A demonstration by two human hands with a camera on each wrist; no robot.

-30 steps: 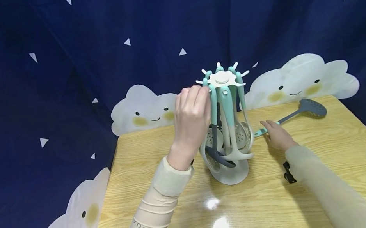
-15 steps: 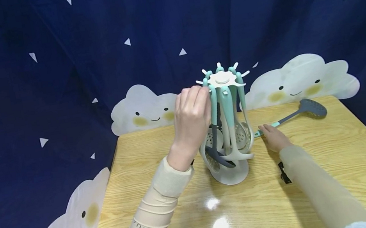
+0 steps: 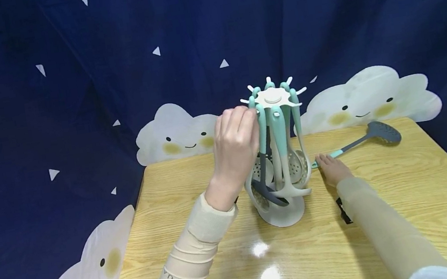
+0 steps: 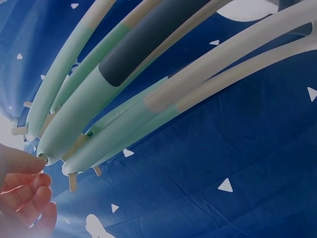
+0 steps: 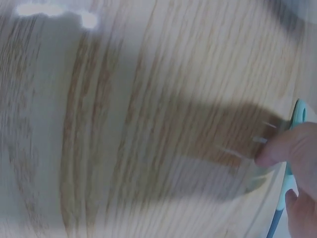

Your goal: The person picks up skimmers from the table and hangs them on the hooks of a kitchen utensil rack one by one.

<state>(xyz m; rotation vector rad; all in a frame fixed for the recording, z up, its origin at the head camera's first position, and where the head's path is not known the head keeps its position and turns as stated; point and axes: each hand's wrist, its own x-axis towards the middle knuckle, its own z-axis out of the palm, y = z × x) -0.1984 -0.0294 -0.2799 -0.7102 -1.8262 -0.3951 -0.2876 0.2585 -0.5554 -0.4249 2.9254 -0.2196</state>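
Observation:
A white utensil rack (image 3: 272, 97) stands upright on the table, hung with several mint-handled utensils. My left hand (image 3: 236, 145) is at its left side, beside the mint handle of a dark ladle (image 3: 262, 162). In the left wrist view, the thumb (image 4: 27, 161) presses at the handle's holed end with the other fingers curled behind; its hook is hidden there. Right of the rack, a dark perforated skimmer (image 3: 384, 132) lies on the table. My right hand (image 3: 334, 169) grips its mint handle (image 5: 298, 115) near the end, thumb on one side and fingers on the other.
A pale ladle (image 3: 289, 190) and perforated pale utensils (image 3: 294, 167) hang around the rack over its round base (image 3: 283, 217). The wooden table (image 3: 170, 191) ends at a dark blue curtain (image 3: 172, 31) with cloud prints.
My right hand has moved left along the skimmer's handle towards its end, and its fingers have closed in on it. The left hand and the rack have stayed in place.

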